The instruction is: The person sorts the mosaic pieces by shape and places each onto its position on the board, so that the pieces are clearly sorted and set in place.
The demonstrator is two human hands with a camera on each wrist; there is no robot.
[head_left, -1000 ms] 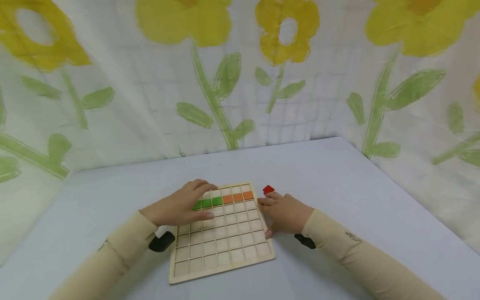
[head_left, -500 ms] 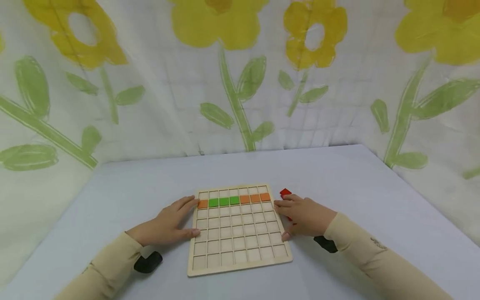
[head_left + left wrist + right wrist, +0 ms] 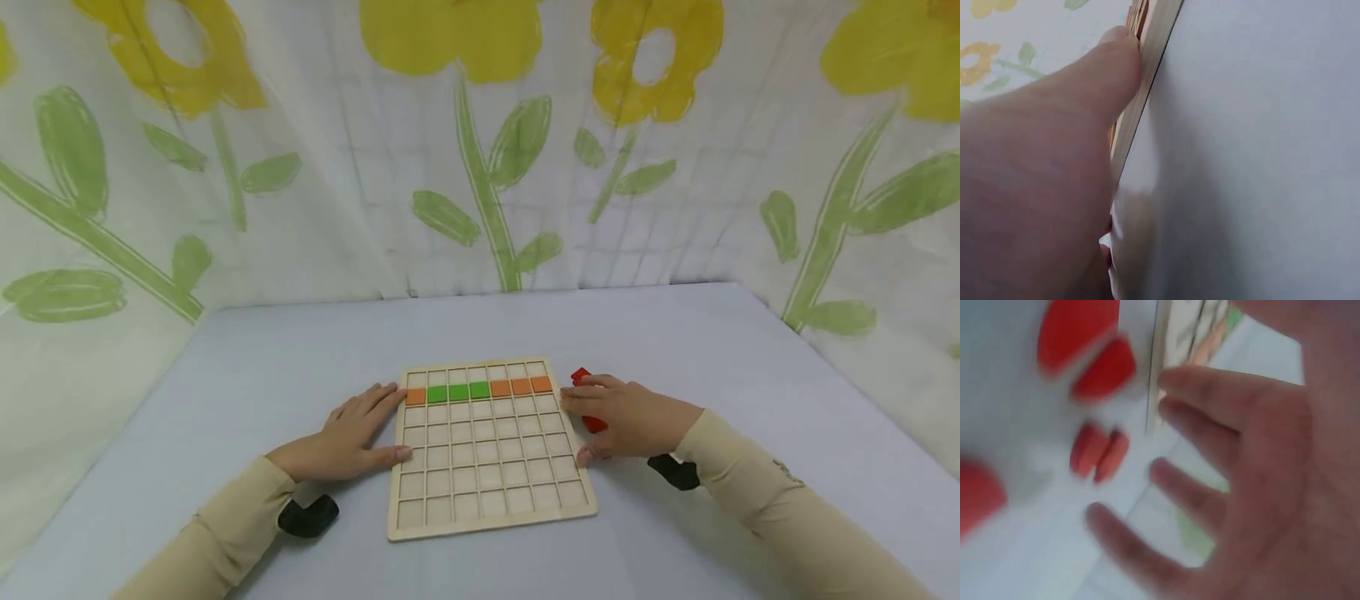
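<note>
A square wooden grid board (image 3: 490, 477) lies on the table. In its second row from the far side sit three green tiles (image 3: 458, 392), with three orange tiles (image 3: 521, 387) to their right and one orange tile (image 3: 416, 397) at the left end. My left hand (image 3: 337, 443) rests along the board's left edge, fingertips and thumb tip on the rim. At the opposite edge is my right hand (image 3: 637, 418), fingers extended and fingertips at the rim. Several red pieces (image 3: 1105, 369) lie beside and beneath that hand, partly hidden by it in the head view.
A pale cloth-like covering spreads over the table (image 3: 315, 333). Behind it hangs a white curtain (image 3: 330, 208) printed with yellow flowers. Black wrist devices (image 3: 308, 517) sit under both sleeves.
My left hand has moved off the board's top to its left edge, uncovering the leftmost orange tile. The right hand stays at the right edge. The head view has shifted.
</note>
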